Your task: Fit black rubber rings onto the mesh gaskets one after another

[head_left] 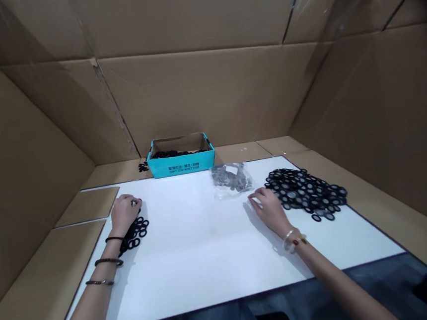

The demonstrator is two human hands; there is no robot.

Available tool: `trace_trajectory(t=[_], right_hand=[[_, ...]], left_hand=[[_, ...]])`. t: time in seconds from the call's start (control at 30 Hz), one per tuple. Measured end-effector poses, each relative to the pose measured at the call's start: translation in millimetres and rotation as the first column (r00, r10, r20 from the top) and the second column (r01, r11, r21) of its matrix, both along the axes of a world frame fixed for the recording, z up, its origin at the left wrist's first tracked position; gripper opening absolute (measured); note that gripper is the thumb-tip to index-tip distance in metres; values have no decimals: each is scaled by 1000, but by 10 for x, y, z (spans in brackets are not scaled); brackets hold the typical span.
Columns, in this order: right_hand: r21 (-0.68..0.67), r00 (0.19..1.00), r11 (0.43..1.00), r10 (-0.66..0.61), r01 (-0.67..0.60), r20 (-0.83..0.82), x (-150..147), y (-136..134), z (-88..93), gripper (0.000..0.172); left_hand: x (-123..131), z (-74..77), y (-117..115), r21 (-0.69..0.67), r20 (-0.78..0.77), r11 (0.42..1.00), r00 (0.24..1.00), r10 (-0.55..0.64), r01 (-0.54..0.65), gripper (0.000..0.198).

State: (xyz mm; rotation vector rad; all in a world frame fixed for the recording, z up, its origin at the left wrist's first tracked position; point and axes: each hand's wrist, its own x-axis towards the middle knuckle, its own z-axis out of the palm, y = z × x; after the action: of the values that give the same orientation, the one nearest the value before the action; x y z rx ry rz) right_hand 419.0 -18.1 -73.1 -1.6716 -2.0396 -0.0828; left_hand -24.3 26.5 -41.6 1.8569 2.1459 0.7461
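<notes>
My left hand (124, 213) rests on the white sheet (201, 240) at the left, fingers curled in a loose fist, over a small pile of black rings (137, 231). What it pinches, if anything, is too small to name. My right hand (268, 207) lies flat with fingers stretched out, touching the near-left edge of a large heap of black rings with grey centres (306, 191). A clear plastic bag of small grey parts (231, 178) lies just beyond the right hand.
A teal cardboard box (181, 163) holding black rings stands at the back centre, with a few loose rings (143, 166) to its left. Cardboard walls enclose the table on three sides. Brown cardboard pieces (88, 206) lie left of the sheet.
</notes>
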Motion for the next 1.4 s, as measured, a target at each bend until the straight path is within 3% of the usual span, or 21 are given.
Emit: trace_trajectory(t=[0.07,0.17,0.27,0.37,0.4,0.47,0.57,0.77,1.07,1.23,1.33,1.4], right_hand=[[-150,999,988,44,-39,29,-223,122,53,25],[-205,998,979,18,-6,58,-443,357,92,24],[-172,994,982,-69,82,80,-541,530,83,26],[-149,988,977,-140,149,72,-562,592,47,26],[-150,986,975,-153,162,65,-562,597,30,25],[-161,983,970,-175,181,51,-563,599,-6,24],[-189,978,960,-202,208,52,-575,612,-42,24],[-211,973,951,-212,227,91,-600,637,-36,23],[-234,952,923,-291,305,91,-643,629,-55,32],[-261,936,900,-344,350,70,-646,617,-21,29],[-232,939,910,-341,343,50,-652,556,60,25],[-182,964,954,-255,238,-74,-702,473,120,22]], left_hand=[[178,42,6,47,302,999,953,-36,22,17],[562,12,-47,0,606,994,790,-88,110,29],[969,-109,-167,-46,758,978,645,-100,205,38],[1216,-229,-292,-51,851,954,513,-114,297,38],[1247,-255,-329,-64,928,940,366,-67,336,35],[1247,-275,-397,-77,984,921,178,8,381,30],[1196,-232,-481,-98,995,899,56,81,427,24],[1212,-135,-579,-109,989,886,-38,141,450,20],[1244,-159,-611,-144,987,870,1,163,472,19],[1238,-208,-603,-136,988,867,3,154,480,20],[1246,-221,-608,-137,989,860,14,149,491,21],[1262,-220,-614,-150,988,861,48,145,486,23]])
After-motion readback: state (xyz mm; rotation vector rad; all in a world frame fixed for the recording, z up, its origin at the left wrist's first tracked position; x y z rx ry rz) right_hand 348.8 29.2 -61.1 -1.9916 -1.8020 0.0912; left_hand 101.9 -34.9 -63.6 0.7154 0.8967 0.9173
